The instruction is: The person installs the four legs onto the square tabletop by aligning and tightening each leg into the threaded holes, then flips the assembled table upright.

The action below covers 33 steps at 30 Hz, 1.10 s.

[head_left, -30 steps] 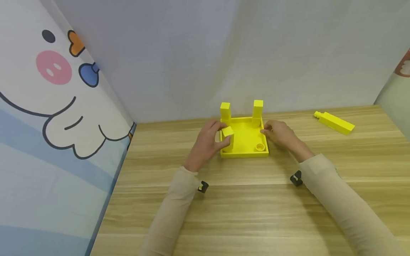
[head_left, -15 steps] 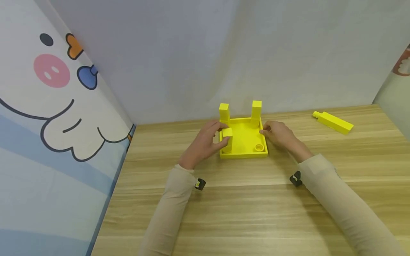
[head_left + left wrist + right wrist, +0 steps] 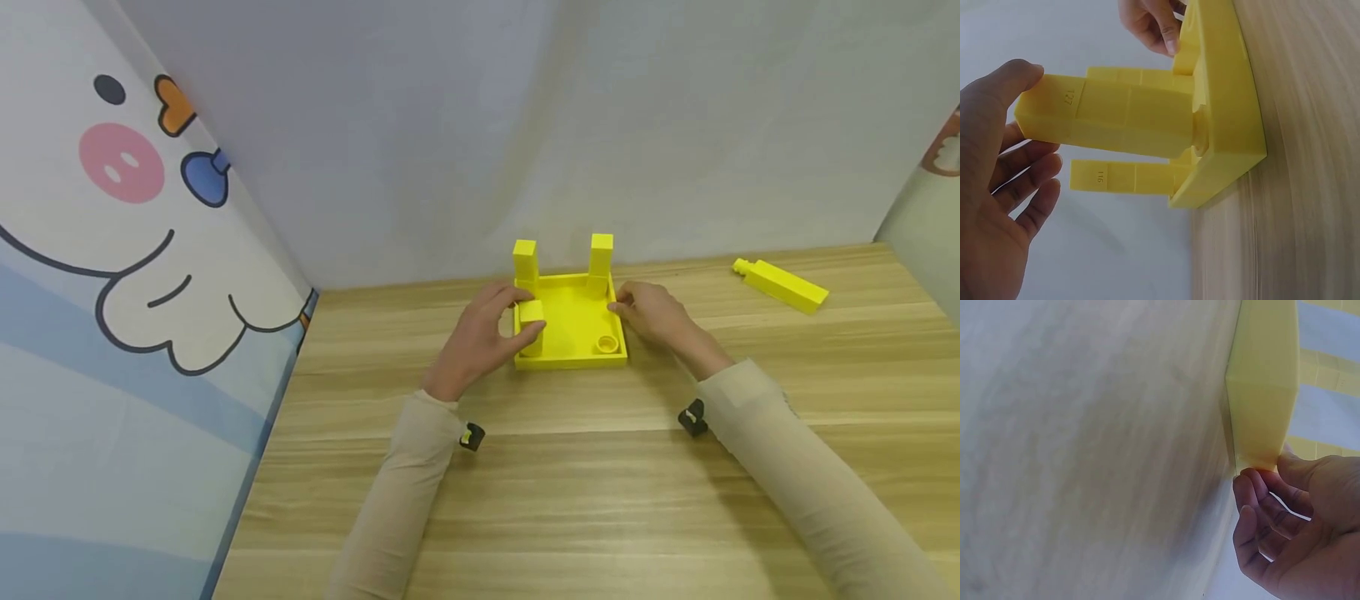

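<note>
A yellow square tray-like base with a raised rim lies on the table. My left hand pinches the top of a square yellow leg standing at the near left corner, thumb on one side and fingers on the other. In the left wrist view a round threaded end shows between this leg and the base. My right hand grips the base's right rim between thumb and fingers. Two more legs, one far left and one far right, stand upright. The near right corner has a round socket.
A loose yellow leg with a threaded tip lies on the wooden table at the right. A pale wall rises behind the base, and a cartoon-printed panel stands at the left.
My left hand's fingers and wrist shift slightly around the leg's top, and the leg turns a little. My right hand stays on the rim.
</note>
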Tool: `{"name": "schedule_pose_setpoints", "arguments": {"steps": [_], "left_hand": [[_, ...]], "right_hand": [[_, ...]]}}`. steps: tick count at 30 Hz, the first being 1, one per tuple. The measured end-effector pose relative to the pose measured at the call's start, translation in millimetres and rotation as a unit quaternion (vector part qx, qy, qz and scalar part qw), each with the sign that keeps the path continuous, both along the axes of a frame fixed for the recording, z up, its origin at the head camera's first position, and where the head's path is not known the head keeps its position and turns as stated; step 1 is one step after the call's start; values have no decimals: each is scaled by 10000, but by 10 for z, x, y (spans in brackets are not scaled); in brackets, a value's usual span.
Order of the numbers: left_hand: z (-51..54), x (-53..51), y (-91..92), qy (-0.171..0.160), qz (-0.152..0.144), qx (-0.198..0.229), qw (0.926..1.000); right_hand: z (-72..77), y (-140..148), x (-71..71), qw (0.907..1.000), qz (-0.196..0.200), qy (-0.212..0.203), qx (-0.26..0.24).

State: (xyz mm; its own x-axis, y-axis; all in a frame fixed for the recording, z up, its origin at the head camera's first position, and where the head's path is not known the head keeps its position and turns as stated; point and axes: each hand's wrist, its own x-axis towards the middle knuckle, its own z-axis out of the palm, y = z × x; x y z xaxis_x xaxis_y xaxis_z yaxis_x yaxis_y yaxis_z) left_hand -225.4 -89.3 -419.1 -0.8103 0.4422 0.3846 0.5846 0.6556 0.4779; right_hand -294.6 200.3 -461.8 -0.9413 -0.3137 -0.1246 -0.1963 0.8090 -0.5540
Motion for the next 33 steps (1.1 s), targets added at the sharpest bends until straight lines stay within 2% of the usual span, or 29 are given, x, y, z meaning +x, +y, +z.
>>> {"name": "schedule_pose_setpoints", "arguments": {"steps": [4,9,14,22,26,33], "left_hand": [[-20,11,23,312,135,15,9994],[-50,45,63,654,486,1,9967],[-69,91,110,967,873,-137,9914],[-78,193,184,1231,1443,-426,9809],[-83,204,199,1297,1546,-446,9784],[-93,191,175,973,1382,2,9856]], "right_hand": [[6,-4,5,10000,26,3,-2],[18,-7,14,10000,45,15,-18],[17,-9,17,10000,30,40,-19],[11,-17,20,10000,4,66,-27],[13,-13,24,10000,6,62,-11],[17,-22,29,10000,24,39,-6]]}}
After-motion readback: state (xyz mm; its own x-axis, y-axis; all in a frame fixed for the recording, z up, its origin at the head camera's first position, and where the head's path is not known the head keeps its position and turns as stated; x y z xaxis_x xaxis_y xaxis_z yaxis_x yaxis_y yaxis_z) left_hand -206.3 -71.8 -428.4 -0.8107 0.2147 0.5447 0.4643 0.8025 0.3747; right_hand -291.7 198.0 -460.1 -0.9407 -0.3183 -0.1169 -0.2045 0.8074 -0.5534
